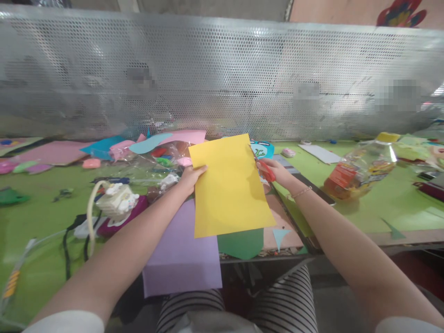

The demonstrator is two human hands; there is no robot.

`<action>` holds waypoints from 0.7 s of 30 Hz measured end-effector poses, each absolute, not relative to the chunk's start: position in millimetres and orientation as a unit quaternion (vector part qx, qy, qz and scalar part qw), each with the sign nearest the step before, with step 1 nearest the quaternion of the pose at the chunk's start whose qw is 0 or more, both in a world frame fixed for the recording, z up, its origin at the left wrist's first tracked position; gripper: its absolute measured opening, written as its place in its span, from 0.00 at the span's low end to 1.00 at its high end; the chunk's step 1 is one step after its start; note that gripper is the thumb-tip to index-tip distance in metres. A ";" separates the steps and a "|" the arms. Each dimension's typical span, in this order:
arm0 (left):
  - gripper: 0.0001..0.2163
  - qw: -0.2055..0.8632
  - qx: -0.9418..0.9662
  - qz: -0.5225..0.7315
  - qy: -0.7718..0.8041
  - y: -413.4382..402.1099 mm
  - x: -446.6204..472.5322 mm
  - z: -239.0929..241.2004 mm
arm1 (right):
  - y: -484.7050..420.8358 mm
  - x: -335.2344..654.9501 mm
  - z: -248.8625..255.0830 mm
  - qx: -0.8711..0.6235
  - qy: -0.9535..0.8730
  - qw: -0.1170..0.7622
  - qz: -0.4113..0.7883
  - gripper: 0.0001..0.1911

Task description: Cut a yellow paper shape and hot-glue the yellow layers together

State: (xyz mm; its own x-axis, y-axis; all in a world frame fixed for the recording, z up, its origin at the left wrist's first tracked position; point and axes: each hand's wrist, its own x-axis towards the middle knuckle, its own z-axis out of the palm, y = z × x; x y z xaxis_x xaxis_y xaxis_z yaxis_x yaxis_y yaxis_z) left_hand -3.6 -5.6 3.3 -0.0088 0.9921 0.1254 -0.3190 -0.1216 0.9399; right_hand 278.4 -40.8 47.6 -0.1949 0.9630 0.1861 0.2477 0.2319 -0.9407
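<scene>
A yellow sheet of paper [231, 189] is held up in front of me, tilted slightly. My left hand [192, 178] pinches its left edge, thumb on the front face. In my right hand [280, 175] is a pair of red-handled scissors [266, 170], fingers wrapped around the handles. The scissor blades lie at the sheet's upper right edge; whether they are apart or closed is too small to tell. Below the yellow sheet lie a purple sheet [183, 259], which overhangs the table's front edge, and a dark green piece [242, 243].
A perforated metal screen [222, 74] stands behind the green table [364, 217]. To the right is a bottle of amber liquid [362, 169] near a dark flat device [314, 187]. A power adapter [116, 203] with cables sits left. Pink sheets [58, 155] and plastic wrapping lie further back.
</scene>
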 end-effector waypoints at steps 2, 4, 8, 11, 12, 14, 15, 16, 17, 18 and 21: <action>0.18 0.543 0.447 0.602 0.378 -5.3 -3.6 3.1 | -41.0 278.1 48.0 -0.470 -0.652 0.431 0.410 0.25; 0.18 0.542 0.448 0.602 0.378 -4.8 -3.8 2.8 | -41.0 277.8 48.5 -0.474 -0.648 0.433 0.409 0.25; 0.17 0.545 0.445 0.602 0.377 -4.7 -3.9 3.0 | -40.7 277.2 49.4 -0.467 -0.649 0.435 0.414 0.26; 0.17 0.545 0.445 0.601 0.379 -5.7 -3.6 4.0 | -40.7 277.2 49.2 -0.464 -0.651 0.434 0.416 0.26; 0.17 0.545 0.444 0.600 0.381 -6.2 -3.5 4.5 | -40.9 277.3 49.0 -0.461 -0.651 0.436 0.417 0.26; 0.17 0.545 0.441 0.600 0.386 -7.1 -3.1 5.4 | -41.6 277.5 48.9 -0.450 -0.654 0.438 0.422 0.25; 0.17 0.545 0.440 0.600 0.387 -7.5 -2.9 5.8 | -42.1 277.6 48.9 -0.444 -0.655 0.439 0.426 0.25; 0.17 0.545 0.439 0.600 0.386 -7.8 -2.7 6.1 | -42.6 277.6 48.9 -0.438 -0.656 0.440 0.430 0.24; 0.17 0.546 0.440 0.601 0.385 -7.9 -2.7 6.2 | -43.0 277.6 49.1 -0.433 -0.657 0.440 0.433 0.24; 0.17 0.547 0.441 0.601 0.382 -7.9 -2.7 6.2 | -43.4 277.5 49.2 -0.431 -0.657 0.441 0.434 0.24; 0.17 0.550 0.443 0.600 0.376 -7.1 -3.1 5.5 | -43.5 277.2 49.4 -0.432 -0.658 0.437 0.435 0.24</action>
